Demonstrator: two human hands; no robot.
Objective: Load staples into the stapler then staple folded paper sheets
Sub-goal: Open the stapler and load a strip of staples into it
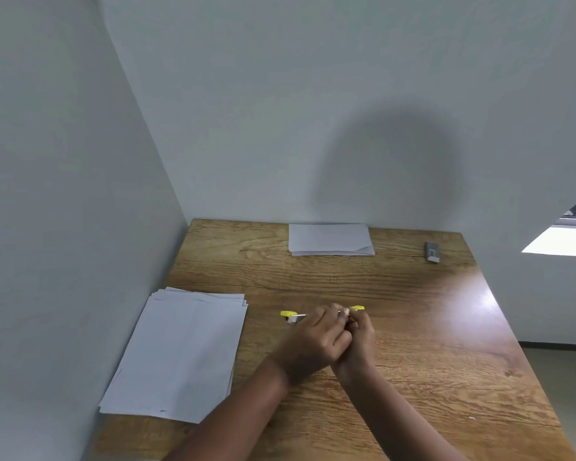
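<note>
Both hands, L (316, 337) & R (358, 337), grip curled round yellow stapler (291, 316) mid-table (413, 327); folded paper sheets (330, 239) at back.

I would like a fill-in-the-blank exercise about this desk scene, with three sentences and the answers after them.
1. Both hands, left hand and right hand, hold a stapler whose colour is ____.
2. The stack of flat sheets lies near the table's ____ edge.
3. The folded paper lies against the ____ at the table's far edge.

Answers: yellow; left; wall
</note>
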